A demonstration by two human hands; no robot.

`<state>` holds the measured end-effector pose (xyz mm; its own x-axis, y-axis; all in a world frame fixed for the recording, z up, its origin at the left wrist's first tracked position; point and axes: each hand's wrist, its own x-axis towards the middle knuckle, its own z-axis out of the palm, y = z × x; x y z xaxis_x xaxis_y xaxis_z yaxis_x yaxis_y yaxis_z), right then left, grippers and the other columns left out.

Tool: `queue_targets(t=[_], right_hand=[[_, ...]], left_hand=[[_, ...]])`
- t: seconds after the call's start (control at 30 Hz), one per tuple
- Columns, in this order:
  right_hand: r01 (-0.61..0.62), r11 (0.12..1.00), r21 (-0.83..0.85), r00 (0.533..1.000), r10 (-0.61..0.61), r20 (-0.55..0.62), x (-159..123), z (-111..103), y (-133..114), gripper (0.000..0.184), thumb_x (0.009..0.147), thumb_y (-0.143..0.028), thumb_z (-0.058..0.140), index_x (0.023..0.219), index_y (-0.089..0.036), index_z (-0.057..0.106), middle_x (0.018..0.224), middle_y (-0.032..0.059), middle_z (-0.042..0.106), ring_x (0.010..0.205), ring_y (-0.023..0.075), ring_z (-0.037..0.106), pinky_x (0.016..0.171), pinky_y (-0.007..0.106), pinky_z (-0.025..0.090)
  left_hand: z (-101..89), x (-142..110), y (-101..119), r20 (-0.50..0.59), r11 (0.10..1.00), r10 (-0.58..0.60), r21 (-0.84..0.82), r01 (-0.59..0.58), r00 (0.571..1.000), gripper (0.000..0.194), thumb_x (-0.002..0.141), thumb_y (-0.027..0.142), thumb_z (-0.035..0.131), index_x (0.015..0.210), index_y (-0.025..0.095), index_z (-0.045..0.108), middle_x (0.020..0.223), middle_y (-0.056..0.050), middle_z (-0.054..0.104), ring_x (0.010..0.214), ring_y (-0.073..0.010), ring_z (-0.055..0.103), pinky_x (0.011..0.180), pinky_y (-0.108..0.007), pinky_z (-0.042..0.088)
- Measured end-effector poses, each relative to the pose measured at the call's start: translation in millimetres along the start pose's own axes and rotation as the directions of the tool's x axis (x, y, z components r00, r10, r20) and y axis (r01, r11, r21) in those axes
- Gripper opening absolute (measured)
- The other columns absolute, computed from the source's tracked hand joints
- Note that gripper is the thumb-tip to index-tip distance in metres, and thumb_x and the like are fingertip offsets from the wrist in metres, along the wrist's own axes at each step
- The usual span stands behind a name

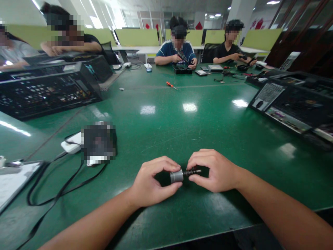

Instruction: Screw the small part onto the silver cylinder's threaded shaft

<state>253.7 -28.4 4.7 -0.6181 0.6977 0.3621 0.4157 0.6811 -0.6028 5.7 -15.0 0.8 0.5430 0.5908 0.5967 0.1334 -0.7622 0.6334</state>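
Note:
My left hand (152,182) is curled round a small grey metal cylinder (177,176), thumb and fingers pinching it. My right hand (214,170) pinches the dark threaded shaft (191,172) that sticks out of the cylinder to the right. Both hands hover just above the green table (182,128), near its front edge, with the part held level between them.
A blurred dark object with a white adapter (71,144) and black cables (59,187) lies left. Open computer cases stand at left (49,88) and right (293,100). An orange screwdriver (171,84) lies mid-table. Several people work at the far side. A clipboard (15,180) sits at far left.

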Motion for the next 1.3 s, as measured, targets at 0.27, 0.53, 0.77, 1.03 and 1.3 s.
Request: queue_targets(t=[0.27, 0.53, 0.77, 1.03, 1.3], right_hand=[[-0.004, 1.000, -0.013, 1.000, 0.004, -0.003, 0.2, -1.7, -0.8, 0.008, 0.088, -0.025, 0.068, 0.092, -0.019, 0.069, 0.084, 0.0037, 0.074, 0.075, 0.0180, 0.065, 0.075, 0.033, 0.047], [-0.004, 1.000, -0.025, 1.000, 0.004, -0.007, -0.3, -4.6, -0.7, 0.007, 0.087, -0.025, 0.069, 0.091, -0.019, 0.068, 0.083, 0.0033, 0.073, 0.074, 0.0177, 0.064, 0.074, 0.033, 0.046], [0.002, 0.999, -0.039, 1.000, -0.002, -0.001, -1.7, -6.2, 0.7, 0.006, 0.086, -0.024, 0.069, 0.090, -0.019, 0.068, 0.082, 0.0028, 0.072, 0.074, 0.0178, 0.064, 0.075, 0.034, 0.046], [0.005, 0.998, -0.064, 1.000, -0.005, 0.005, -2.5, -8.0, 1.6, 0.007, 0.086, -0.024, 0.069, 0.091, -0.020, 0.068, 0.083, 0.0030, 0.074, 0.075, 0.0182, 0.065, 0.075, 0.034, 0.046], [-0.001, 0.997, -0.080, 1.000, 0.001, 0.005, -3.2, -11.0, 1.3, 0.006, 0.086, -0.024, 0.069, 0.090, -0.019, 0.068, 0.082, 0.0034, 0.074, 0.075, 0.0187, 0.065, 0.075, 0.034, 0.046]], left_hand=[[-0.4, 0.7, 0.6, -0.005, 1.000, -0.006, 0.001, 0.006, 1.000, 0.023, 0.074, 0.012, 0.083, 0.094, 0.018, 0.072, 0.086, -0.009, 0.080, 0.077, -0.0195, 0.078, 0.072, -0.028, 0.063], [-0.7, -1.2, -1.3, 0.000, 1.000, -0.019, -0.006, 0.019, 1.000, 0.022, 0.074, 0.013, 0.083, 0.093, 0.018, 0.072, 0.087, -0.009, 0.080, 0.077, -0.0203, 0.078, 0.072, -0.029, 0.063], [-2.3, -0.3, 0.1, -0.004, 1.000, -0.019, -0.009, 0.019, 1.000, 0.023, 0.074, 0.012, 0.083, 0.093, 0.017, 0.072, 0.087, -0.009, 0.080, 0.078, -0.0196, 0.078, 0.072, -0.028, 0.062], [-3.7, 0.5, 1.6, -0.002, 1.000, -0.015, 0.008, 0.015, 1.000, 0.021, 0.075, 0.013, 0.082, 0.093, 0.018, 0.072, 0.086, -0.009, 0.080, 0.077, -0.0199, 0.078, 0.071, -0.028, 0.062], [-3.6, -1.3, -1.4, -0.004, 1.000, -0.026, -0.011, 0.026, 1.000, 0.022, 0.074, 0.013, 0.083, 0.094, 0.017, 0.073, 0.088, -0.009, 0.080, 0.078, -0.0203, 0.078, 0.072, -0.029, 0.062]])
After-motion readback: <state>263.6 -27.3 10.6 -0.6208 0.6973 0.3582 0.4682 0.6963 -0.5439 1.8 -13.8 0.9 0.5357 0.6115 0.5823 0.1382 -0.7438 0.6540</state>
